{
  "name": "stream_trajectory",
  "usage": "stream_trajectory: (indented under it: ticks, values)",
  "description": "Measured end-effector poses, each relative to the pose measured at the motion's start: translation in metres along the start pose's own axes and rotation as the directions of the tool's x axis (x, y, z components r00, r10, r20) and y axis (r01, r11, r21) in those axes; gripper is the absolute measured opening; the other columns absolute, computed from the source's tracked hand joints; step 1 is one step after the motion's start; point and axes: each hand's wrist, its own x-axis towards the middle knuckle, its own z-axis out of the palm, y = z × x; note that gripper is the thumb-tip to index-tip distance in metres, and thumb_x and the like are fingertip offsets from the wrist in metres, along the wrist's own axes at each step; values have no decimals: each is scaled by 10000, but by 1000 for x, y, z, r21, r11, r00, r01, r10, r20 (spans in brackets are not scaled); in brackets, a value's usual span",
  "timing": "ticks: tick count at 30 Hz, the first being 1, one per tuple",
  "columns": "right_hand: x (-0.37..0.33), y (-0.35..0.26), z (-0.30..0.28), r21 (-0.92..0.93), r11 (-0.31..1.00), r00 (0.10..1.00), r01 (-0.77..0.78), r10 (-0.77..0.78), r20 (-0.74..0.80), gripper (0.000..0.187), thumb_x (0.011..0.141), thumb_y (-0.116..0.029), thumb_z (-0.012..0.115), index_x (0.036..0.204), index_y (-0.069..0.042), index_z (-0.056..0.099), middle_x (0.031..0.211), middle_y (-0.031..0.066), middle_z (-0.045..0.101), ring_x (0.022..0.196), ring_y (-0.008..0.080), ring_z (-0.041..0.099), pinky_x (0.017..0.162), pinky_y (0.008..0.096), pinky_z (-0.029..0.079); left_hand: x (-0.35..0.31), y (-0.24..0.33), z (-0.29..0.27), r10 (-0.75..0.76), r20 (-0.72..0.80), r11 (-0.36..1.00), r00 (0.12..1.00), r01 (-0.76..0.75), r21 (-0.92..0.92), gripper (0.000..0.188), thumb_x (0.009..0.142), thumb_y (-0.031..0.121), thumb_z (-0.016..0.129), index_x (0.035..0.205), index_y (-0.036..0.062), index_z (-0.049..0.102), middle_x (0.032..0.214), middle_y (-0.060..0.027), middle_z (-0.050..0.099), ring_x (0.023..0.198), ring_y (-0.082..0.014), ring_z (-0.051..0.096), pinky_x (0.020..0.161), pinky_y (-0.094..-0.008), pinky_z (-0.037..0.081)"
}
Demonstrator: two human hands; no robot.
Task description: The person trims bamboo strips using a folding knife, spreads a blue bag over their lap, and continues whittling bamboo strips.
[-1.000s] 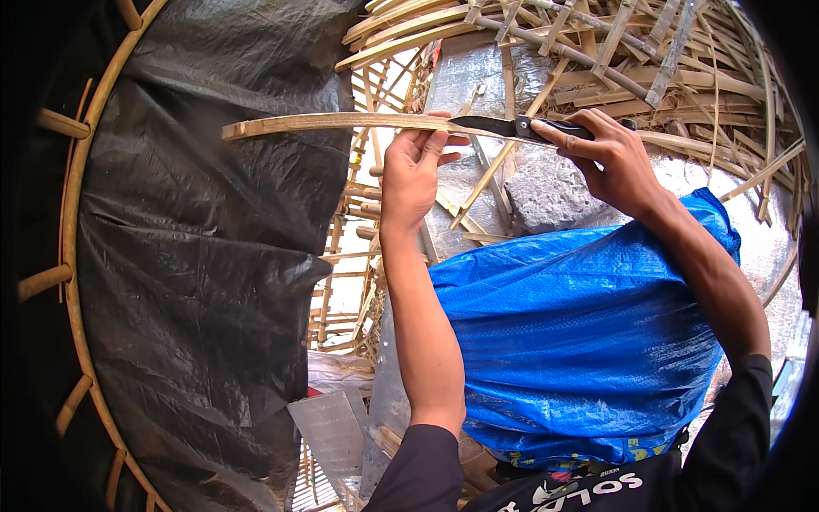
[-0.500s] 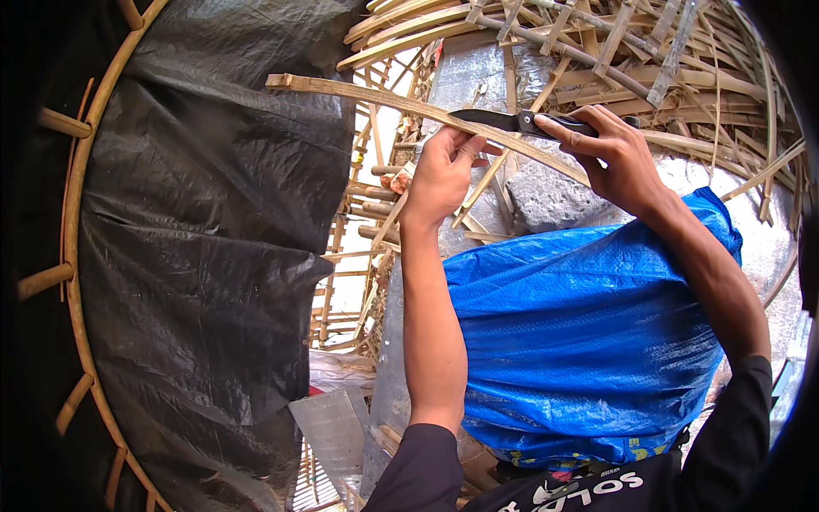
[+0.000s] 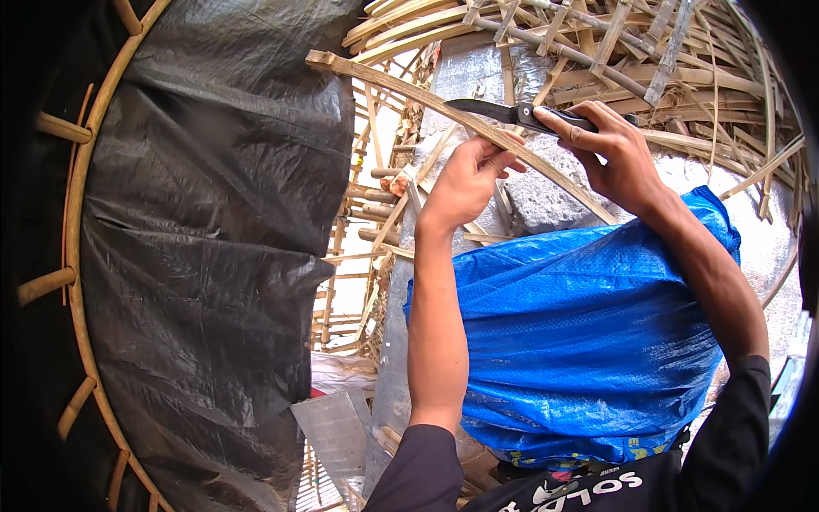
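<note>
A long bamboo strip (image 3: 394,84) slants from the upper left down toward the blue sheet over my lap. My left hand (image 3: 467,181) grips it from below near its middle, thumb and fingers closed round the near edge. In my right hand (image 3: 607,154) is a knife with a black handle (image 3: 563,120), the index finger stretched along it. Its dark curved blade (image 3: 479,108) points left and lies against the strip's upper side, just beyond my left fingers. The strip's lower right end (image 3: 604,213) reaches the edge of the blue sheet.
The blue woven sheet (image 3: 589,333) covers my lap. A rough grey stone (image 3: 554,203) stands just beyond it. Piled bamboo strips (image 3: 717,85) fill the upper right. Black plastic sheeting (image 3: 205,256) hangs at left, beside a bamboo lattice (image 3: 341,299) and a grey flat panel (image 3: 334,431).
My left hand has shifted right and slightly nearer, drawing the strip right and tilting it more steeply. The knife has moved slightly left and up along the strip; my right hand stays almost in place.
</note>
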Motion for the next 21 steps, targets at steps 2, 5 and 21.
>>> stream_trajectory:
  ticks: [2, 5, 21]
  values:
    - [0, 0, 0, 16, 1000, 1000, -11, 11, 0, 608, 808, 29, 673, 1342, -262, 651, 867, 94, 575, 767, 264, 574, 673, 398, 484, 1, 0, 5, -8, 30, 997, 1000, 6, 76, 262, 1020, 137, 575, 1236, -6, 613, 1071, -94, 708, 966, -177, 693, 850, -305, 523]
    - [0, 2, -1, 25, 1000, 999, 8, -7, -36, 631, 793, 50, 673, 1345, -254, 650, 859, 96, 570, 757, 265, 566, 673, 397, 481, 4, -3, 11, -15, 61, 995, 998, 9, 97, 251, 1017, 140, 576, 1216, -2, 635, 1049, -92, 712, 960, -165, 689, 851, -306, 519]
    - [7, 4, -8, 42, 997, 989, -61, 66, -129, 604, 803, 41, 672, 1344, -227, 650, 927, 128, 603, 779, 307, 603, 701, 417, 498, 11, -7, 39, -66, 144, 966, 987, 27, 258, 232, 977, 77, 568, 1176, 0, 659, 970, -104, 720, 922, -161, 672, 849, -305, 505]
